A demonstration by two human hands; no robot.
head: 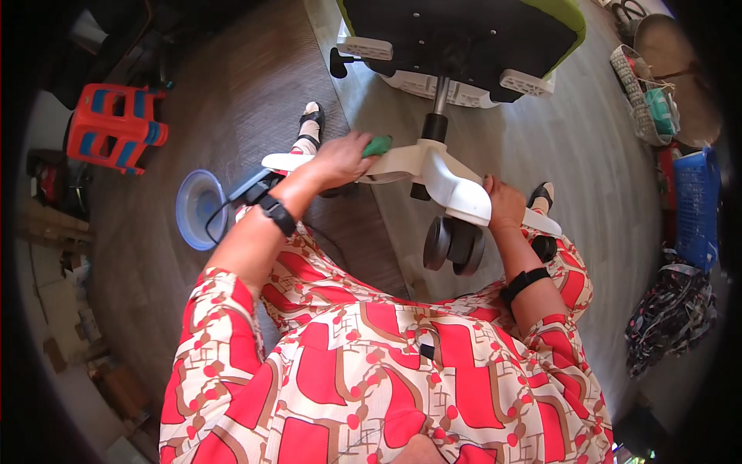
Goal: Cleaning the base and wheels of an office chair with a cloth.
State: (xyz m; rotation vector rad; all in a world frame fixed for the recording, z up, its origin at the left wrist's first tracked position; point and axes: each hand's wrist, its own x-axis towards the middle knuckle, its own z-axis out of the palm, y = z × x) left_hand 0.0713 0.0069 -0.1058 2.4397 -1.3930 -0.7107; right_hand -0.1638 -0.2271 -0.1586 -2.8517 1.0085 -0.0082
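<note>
An office chair is tipped over before me, the dark underside of its seat (452, 35) at the top of the view and its white five-star base (432, 156) towards me. My left hand (342, 159) has a green cloth or sponge (377, 146) at its fingertips, against the left leg of the base. My right hand (504, 203) grips another leg (542, 223) on the right, its fingers partly hidden behind the base. Between my hands, a black twin-wheel caster (455, 243) hangs from the nearest leg. A gas-lift column (441, 98) joins base and seat.
A blue-rimmed plastic basin (202, 210) stands on the floor left of my leg, with a dark cable near it. Farther left is a red and blue plastic stool (117, 129). On the right are a woven basket (637, 95), a blue plastic crate (695, 209) and a dark patterned cloth heap (672, 316).
</note>
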